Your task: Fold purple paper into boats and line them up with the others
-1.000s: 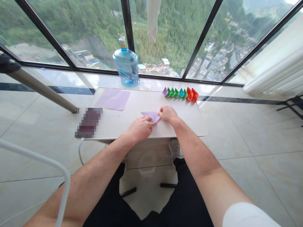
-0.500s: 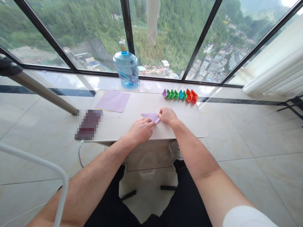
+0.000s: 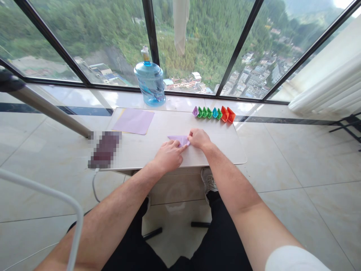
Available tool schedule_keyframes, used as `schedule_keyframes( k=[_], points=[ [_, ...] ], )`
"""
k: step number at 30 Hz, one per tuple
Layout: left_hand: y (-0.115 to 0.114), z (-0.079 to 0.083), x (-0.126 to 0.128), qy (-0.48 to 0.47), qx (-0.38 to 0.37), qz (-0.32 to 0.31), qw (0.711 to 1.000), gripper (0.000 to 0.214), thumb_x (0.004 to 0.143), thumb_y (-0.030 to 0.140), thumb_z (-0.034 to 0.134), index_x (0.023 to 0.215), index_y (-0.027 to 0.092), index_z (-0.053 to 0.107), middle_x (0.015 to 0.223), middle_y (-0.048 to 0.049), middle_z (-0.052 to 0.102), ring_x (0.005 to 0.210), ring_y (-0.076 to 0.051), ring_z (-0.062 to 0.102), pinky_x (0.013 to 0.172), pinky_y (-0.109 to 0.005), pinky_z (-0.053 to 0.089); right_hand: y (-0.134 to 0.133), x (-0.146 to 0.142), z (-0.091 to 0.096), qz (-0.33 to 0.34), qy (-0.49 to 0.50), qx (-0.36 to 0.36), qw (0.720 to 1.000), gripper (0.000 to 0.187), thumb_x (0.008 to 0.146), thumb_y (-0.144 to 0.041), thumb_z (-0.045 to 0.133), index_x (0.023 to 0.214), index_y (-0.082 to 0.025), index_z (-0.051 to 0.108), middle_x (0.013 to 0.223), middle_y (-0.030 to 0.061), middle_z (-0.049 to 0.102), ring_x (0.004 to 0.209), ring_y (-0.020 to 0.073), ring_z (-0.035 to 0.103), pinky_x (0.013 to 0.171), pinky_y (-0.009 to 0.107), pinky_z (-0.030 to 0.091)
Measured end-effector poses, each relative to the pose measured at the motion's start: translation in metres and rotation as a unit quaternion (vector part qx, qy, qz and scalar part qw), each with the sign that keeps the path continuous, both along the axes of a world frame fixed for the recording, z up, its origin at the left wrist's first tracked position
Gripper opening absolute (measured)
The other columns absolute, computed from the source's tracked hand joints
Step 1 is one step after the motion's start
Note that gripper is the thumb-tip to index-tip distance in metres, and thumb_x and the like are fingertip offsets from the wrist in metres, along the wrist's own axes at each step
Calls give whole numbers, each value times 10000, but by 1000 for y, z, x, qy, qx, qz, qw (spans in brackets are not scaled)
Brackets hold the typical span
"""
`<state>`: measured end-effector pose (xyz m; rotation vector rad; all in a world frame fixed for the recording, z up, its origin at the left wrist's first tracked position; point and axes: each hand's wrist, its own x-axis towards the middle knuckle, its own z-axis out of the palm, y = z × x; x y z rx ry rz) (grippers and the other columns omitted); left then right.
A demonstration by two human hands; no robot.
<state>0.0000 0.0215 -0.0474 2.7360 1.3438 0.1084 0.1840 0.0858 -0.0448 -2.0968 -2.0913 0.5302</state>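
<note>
A lilac sheet of paper (image 3: pixel 177 139), folded to a small triangle, lies on the low white table in front of me. My right hand (image 3: pixel 199 138) pinches its right corner between thumb and fingers. From the near side, my left hand (image 3: pixel 170 153) rests against the same paper. Its thumb lies on the fold and its index finger stretches along the lower edge towards my right fingertips. Part of the paper's near edge is hidden under the left fingers.
Flat lilac sheets (image 3: pixel 134 121) lie at the table's back left, a phone-like blurred object (image 3: pixel 105 149) with a cable in front. Several folded paper pieces (image 3: pixel 208 113) line the back right. A blue water jug (image 3: pixel 150 84) stands behind the table (image 3: pixel 225 146), by the window.
My left index finger has stretched further right along the paper's lower edge, closer to my right fingertips. My right hand keeps its pinch at the corner.
</note>
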Motion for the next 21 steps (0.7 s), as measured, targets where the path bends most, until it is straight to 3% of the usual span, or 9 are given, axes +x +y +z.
schedule_keyframes(
  k=[21],
  points=[
    [1,4,0,3,-21,6,1000,546,896,268,524,1436,291,595,1263,-116,623,1126,-275,577,1021,-415,417,1,4,-7,-9,15,7,1000,163,859,-348,650,915,-226,742,952,73,784,895,199,713,791,269,502]
  ],
)
